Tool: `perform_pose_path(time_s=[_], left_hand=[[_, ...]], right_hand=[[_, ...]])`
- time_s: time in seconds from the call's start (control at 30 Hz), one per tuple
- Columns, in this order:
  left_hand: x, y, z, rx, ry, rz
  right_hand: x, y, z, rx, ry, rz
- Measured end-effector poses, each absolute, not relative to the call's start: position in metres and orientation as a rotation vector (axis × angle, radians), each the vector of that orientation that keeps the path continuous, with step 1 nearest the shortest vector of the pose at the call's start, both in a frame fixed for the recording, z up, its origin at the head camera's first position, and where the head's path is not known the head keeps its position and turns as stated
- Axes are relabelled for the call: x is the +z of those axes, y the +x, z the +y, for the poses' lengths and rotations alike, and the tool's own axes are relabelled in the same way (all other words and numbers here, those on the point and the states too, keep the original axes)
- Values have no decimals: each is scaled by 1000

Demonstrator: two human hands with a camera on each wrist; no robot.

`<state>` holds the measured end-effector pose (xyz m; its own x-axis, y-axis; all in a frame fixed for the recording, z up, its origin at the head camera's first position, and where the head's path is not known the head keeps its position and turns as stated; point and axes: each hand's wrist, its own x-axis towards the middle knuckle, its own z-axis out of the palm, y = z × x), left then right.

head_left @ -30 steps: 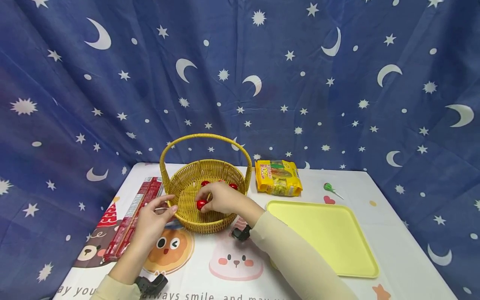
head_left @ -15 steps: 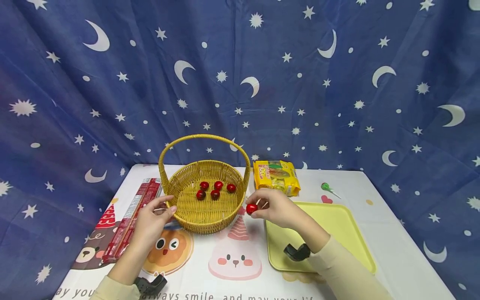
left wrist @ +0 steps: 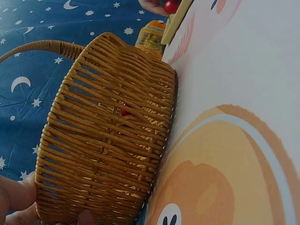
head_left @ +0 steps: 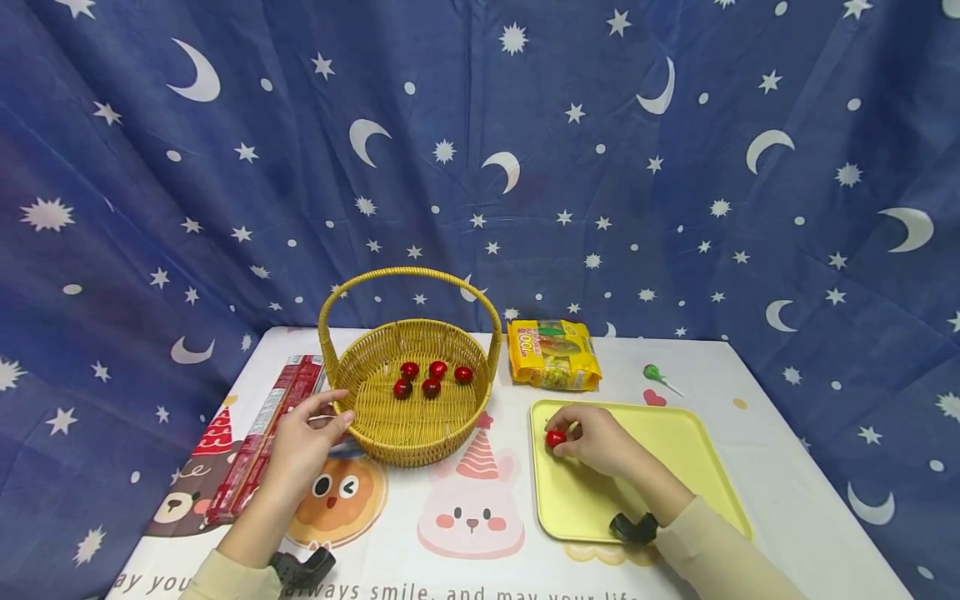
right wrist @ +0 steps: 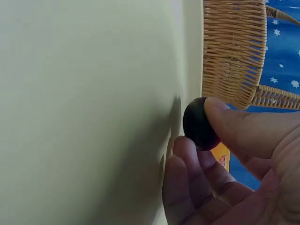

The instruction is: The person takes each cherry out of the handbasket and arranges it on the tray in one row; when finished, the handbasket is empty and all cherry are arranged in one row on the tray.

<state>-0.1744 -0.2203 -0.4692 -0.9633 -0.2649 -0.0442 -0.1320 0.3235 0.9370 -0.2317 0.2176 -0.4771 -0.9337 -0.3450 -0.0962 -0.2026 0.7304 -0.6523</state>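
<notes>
My right hand [head_left: 598, 440] pinches a dark red, glossy cherry [head_left: 555, 438] between thumb and fingers, low over the left part of the yellow tray [head_left: 675, 467]. In the right wrist view the cherry [right wrist: 199, 124] looks almost black, and the fingers are close to the tray's surface. A round wicker basket [head_left: 420, 454] with a tall arched handle stands to the left, and several more cherries [head_left: 431, 388] lie inside it. My left hand [head_left: 303, 437] holds the basket's left rim, also visible in the left wrist view, where only some fingertips show beside the wicker [left wrist: 108, 131].
Behind the tray lies a yellow snack packet [head_left: 555, 356], with a green lollipop [head_left: 654, 374] to its right. Long red packages [head_left: 266, 437] lie left of the basket. A blue curtain [head_left: 480, 167] hangs behind the white printed tablecloth [head_left: 397, 554].
My right hand has taken a cherry out of the basket and carried it right, then lowered it over the tray. The left hand has stayed at the basket rim.
</notes>
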Motion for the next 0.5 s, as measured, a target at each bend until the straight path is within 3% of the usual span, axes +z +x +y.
perform_pose_path(time_s=[0.5], left_hand=[[-471, -174, -221, -1730, 359, -2450]], right_hand=[[-468, -232, 212, -930, -434, 2755]])
